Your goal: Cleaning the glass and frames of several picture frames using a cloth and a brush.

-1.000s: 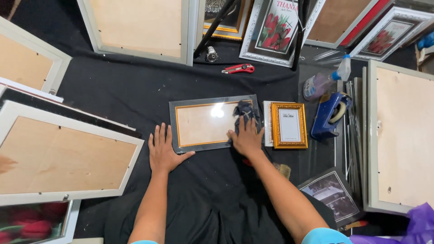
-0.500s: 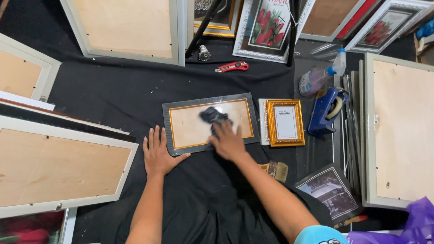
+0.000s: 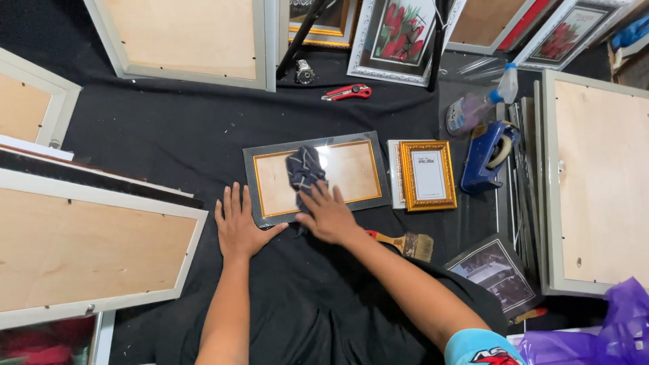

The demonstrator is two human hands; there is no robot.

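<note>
A dark picture frame [image 3: 358, 177] with a gold inner border and glass lies flat on the black cloth in front of me. My right hand [image 3: 329, 215] presses a dark blue cloth [image 3: 303, 169] onto the glass near its middle. My left hand [image 3: 238, 224] lies flat, fingers spread, on the frame's lower left corner and the black cloth beside it.
A small gold frame [image 3: 427, 175] lies right of the dark one. A paintbrush [image 3: 407, 243], blue tape dispenser [image 3: 487, 156], spray bottle [image 3: 476, 103] and red utility knife [image 3: 347, 92] lie nearby. Large grey frames with wooden backs [image 3: 81, 247] ring the black cloth [image 3: 169, 145].
My right hand has wiped the cloth leftward across the glass, from the frame's right end to its middle. My left hand has stayed at the frame's lower left corner.
</note>
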